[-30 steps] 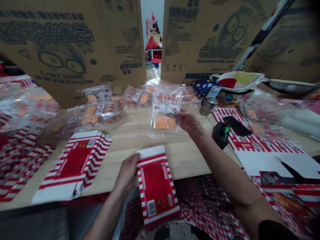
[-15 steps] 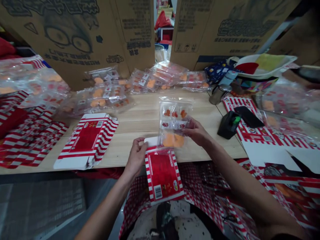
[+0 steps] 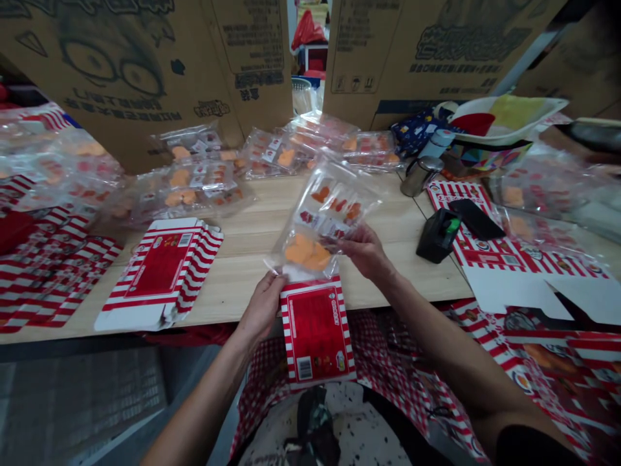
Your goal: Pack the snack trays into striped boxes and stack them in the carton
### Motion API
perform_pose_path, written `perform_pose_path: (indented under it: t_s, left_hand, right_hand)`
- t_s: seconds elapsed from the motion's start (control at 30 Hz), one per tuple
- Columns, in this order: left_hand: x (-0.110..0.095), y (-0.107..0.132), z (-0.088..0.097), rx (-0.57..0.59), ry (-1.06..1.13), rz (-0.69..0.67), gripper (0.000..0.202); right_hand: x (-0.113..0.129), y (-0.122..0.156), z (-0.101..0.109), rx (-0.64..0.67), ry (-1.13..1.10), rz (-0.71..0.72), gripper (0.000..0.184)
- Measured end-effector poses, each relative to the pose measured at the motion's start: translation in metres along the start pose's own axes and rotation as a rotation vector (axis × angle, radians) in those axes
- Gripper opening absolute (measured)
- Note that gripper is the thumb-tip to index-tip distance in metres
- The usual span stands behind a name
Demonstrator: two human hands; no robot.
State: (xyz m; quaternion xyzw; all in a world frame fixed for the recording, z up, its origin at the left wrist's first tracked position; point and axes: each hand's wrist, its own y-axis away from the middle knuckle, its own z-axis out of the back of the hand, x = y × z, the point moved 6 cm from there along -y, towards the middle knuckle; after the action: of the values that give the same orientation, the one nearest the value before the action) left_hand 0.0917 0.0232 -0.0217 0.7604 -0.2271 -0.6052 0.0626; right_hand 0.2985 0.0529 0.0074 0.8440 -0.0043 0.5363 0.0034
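Observation:
My left hand (image 3: pixel 263 305) grips the upper left edge of a red and white striped carton (image 3: pixel 317 330) held upright over my lap at the table's front edge. My right hand (image 3: pixel 366 249) pinches a clear plastic packet (image 3: pixel 324 220) with orange and red pieces inside. The packet tilts to the right, and its lower end sits at the carton's open top between my two hands.
A stack of flat striped cartons (image 3: pixel 162 272) lies left on the wooden table (image 3: pixel 252 259). More clear packets (image 3: pixel 204 181) are spread along the back before big cardboard boxes (image 3: pixel 145 71). A black tape dispenser (image 3: pixel 438 234), a metal cup (image 3: pixel 418 176) and flat striped sheets (image 3: pixel 504 259) lie right.
My right hand brought the packet from mid-table down to the carton's top and tilted it. My left hand drew the carton back toward my lap and stood it more upright.

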Motion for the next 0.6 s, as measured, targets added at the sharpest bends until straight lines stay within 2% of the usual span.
perform_pose_path:
  t_s: [0.1,0.17,0.23,0.3,0.33,0.43,0.53,0.6]
  left_hand:
    - [-0.007,0.010,-0.004,0.069,-0.073,-0.061,0.025]
    - [-0.027,0.017,-0.005,0.059,-0.247,-0.237,0.020]
    - [-0.057,0.025,-0.002,-0.060,-0.498,-0.494,0.017]
    - [-0.087,0.031,-0.001,-0.179,-0.756,-0.718,0.015]
    - [-0.099,0.033,-0.002,-0.201,-0.864,-0.805,0.016]
    - [-0.123,0.035,-0.011,-0.141,-1.092,-1.006,0.018]
    - [-0.132,0.044,-0.023,-0.089,-1.191,-1.175,0.018]
    - [-0.135,0.053,-0.031,-0.075,-1.215,-1.251,0.018]
  right_hand:
    - [0.021,-0.004,0.026,-0.065,-0.012,0.053,0.039]
    - [0.047,-0.007,0.044,-0.109,-0.060,0.132,0.031]
    - [0.072,-0.005,0.055,-0.059,-0.046,0.157,0.022]
    - [0.088,0.001,0.057,0.077,0.031,0.108,0.014]
    - [0.092,0.005,0.055,0.155,0.099,0.065,0.015]
    - [0.088,0.020,0.039,0.390,0.318,-0.088,0.024]
    - [0.077,0.038,0.005,0.775,0.519,-0.236,0.049]
    - [0.080,0.048,-0.016,0.979,0.603,-0.232,0.067]
